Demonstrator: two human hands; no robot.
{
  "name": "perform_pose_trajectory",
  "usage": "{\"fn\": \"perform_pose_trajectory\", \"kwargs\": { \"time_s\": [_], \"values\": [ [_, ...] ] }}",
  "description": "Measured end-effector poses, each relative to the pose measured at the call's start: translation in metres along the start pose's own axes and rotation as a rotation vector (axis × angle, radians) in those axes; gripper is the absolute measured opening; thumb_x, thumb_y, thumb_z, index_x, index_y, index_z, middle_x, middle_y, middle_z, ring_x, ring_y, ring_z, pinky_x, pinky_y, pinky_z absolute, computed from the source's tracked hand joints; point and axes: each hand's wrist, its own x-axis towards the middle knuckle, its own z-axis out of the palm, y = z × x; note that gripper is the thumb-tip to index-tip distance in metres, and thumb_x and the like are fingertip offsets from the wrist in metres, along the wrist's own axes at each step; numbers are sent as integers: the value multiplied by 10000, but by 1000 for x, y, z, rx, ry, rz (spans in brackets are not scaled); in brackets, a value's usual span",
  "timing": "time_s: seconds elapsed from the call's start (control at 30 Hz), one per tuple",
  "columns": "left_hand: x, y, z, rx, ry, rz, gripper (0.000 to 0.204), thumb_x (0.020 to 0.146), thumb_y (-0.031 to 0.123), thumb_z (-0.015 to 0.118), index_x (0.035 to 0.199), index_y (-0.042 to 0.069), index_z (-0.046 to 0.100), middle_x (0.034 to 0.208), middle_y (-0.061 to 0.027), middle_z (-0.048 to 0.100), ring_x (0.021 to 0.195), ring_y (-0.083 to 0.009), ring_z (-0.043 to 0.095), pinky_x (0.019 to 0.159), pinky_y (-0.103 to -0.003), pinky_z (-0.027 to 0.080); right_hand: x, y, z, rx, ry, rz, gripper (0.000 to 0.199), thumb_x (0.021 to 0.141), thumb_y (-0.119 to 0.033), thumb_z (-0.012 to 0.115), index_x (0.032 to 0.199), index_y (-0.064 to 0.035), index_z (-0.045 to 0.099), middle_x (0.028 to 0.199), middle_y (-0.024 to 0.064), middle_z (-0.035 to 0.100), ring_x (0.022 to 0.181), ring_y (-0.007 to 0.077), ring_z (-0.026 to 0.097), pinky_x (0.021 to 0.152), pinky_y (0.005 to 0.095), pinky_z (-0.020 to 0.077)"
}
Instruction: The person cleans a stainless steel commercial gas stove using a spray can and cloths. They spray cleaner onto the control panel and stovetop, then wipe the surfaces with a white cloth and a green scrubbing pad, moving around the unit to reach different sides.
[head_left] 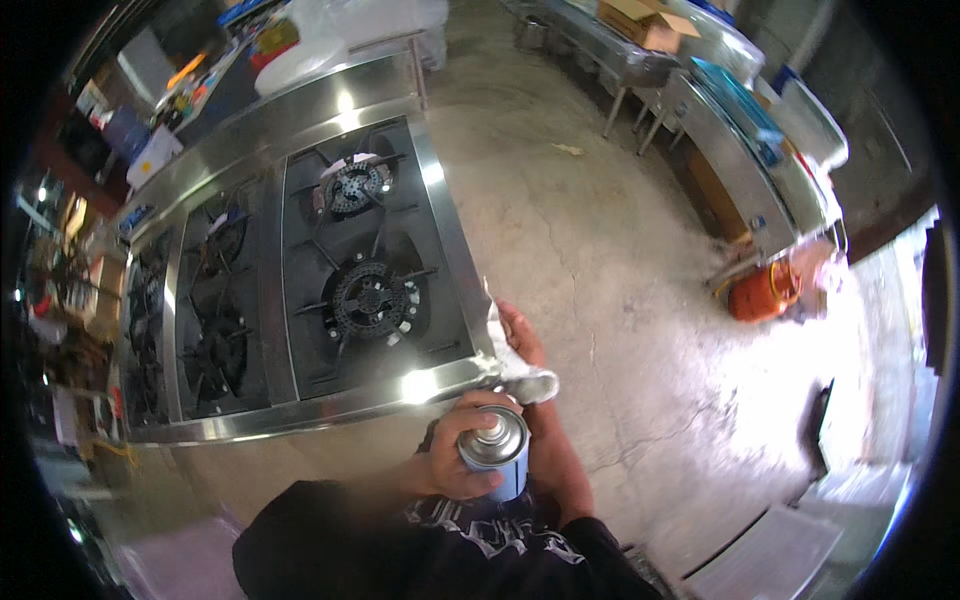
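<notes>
My left hand (453,448) is wrapped round a spray can (508,476) with a silver top and a blue body, held upright in front of my chest. One finger lies over the can's top, by the nozzle. Beyond it, my right hand (522,333) presses a white rag (526,384) against the near right corner of a stainless steel gas stove (335,402). The rag hides part of that hand's fingers and hangs over the edge. Black burners (370,298) with pan supports sit in the dark panels of the stove top.
An orange gas cylinder (762,292) stands on the concrete floor (560,250) at the right, beside a steel counter (728,150). On a farther steel table is a cardboard box (648,22). Plastic-wrapped goods (385,18) lie behind the stove. Cluttered shelves fill the left side.
</notes>
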Motion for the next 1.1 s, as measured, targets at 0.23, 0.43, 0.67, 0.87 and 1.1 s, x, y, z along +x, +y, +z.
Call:
{"fn": "perform_pose_trajectory", "kwargs": {
  "time_s": [0.23,0.43,0.67,0.87,1.1],
  "values": [
    [72,-43,5,48,214,38,634,884,290,759,1373,72,420,1258,-269,541,1143,-348,580,999,-493,450,-8,-15,30,-995,77,-249,493,1046,-366,581,1338,31,599,1137,82,663,1004,156,602,880,298,490],
    [90,-52,-3,278,399,43,641,878,297,737,1371,83,387,1238,-299,528,1104,-367,605,1008,-541,450,15,-35,20,-365,304,383,327,1027,-306,652,906,-5,687,830,5,669,747,59,548,640,243,445],
    [116,-67,10,495,605,127,686,883,242,730,1426,99,337,1311,-333,440,1025,-386,663,854,-489,577,105,-51,41,-983,-588,-248,298,1028,-166,576,1230,37,660,1381,258,559,1365,345,454,1145,482,314],
    [155,-94,34,723,797,135,697,893,273,717,1421,135,284,1254,-326,449,926,-405,676,749,-480,611,191,-44,33,-1436,-906,-250,569,1044,-131,444,1580,-14,293,1677,270,50,1540,490,-38,1237,573,25],
    [174,-109,59,859,1051,115,706,860,317,732,1401,165,305,1224,-295,462,866,-411,675,709,-498,599,367,5,39,-1271,-689,-400,627,1035,-117,486,1603,-32,234,1682,261,-8,1545,472,-43,1251,517,38]
  ]
}}
